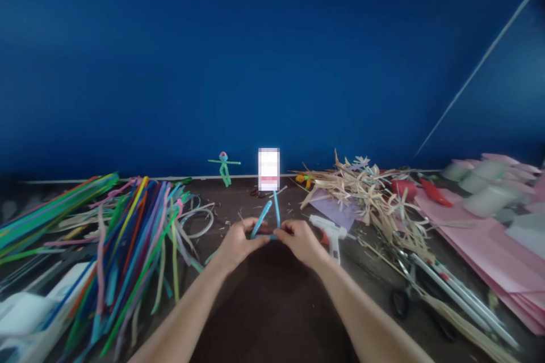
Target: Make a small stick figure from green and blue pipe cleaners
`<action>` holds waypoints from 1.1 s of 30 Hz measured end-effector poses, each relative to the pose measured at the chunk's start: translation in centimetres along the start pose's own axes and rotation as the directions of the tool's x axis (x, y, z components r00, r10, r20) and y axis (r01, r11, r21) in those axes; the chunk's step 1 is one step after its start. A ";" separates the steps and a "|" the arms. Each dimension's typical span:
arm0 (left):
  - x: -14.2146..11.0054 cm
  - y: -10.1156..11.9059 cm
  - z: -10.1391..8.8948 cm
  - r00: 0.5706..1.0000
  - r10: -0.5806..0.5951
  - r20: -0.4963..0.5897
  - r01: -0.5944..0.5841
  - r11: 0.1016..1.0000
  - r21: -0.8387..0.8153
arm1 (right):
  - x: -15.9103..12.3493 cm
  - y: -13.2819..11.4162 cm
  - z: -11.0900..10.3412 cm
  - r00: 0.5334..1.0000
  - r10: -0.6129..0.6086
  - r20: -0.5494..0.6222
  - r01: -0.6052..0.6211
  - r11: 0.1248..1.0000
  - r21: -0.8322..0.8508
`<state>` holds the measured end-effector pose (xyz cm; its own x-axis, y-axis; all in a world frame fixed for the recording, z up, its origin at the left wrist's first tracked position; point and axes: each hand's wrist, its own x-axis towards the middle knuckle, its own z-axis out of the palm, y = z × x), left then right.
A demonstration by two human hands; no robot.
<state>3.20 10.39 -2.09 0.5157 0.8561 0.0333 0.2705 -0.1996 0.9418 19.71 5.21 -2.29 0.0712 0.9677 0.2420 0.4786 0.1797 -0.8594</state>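
My left hand (240,242) and my right hand (300,241) meet in front of me on a dark tabletop (272,317). Both pinch a light blue pipe cleaner (266,218), bent into an upright narrow loop whose two legs rise above my fingers. Its lower part is hidden by my fingers. A white hot glue gun (330,235) lies just right of my right hand, not touching it. To the left of my left hand spreads a heap of multicoloured pipe cleaners (131,238).
A small green pipe-cleaner figure (224,169) stands at the back, next to a blurred white card (268,169). Dried straw (366,198) lies on a lilac sheet (336,211). Scissors (402,300), pink paper (468,244) and white spools (485,181) sit to the right. A blue wall (272,57) closes the back.
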 end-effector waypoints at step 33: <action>-1.6 1.1 2.0 0.712 0.702 -0.040 -0.408 0.459 0.789 | 0.0 0.1 1.0 0.925 0.357 0.127 -0.379 0.859 0.343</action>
<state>4.30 7.86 -1.76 0.5241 0.4882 0.6978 0.5550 -0.8173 0.1550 18.90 5.40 -2.87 0.1257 0.9821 -0.1404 0.0842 -0.1516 -0.9849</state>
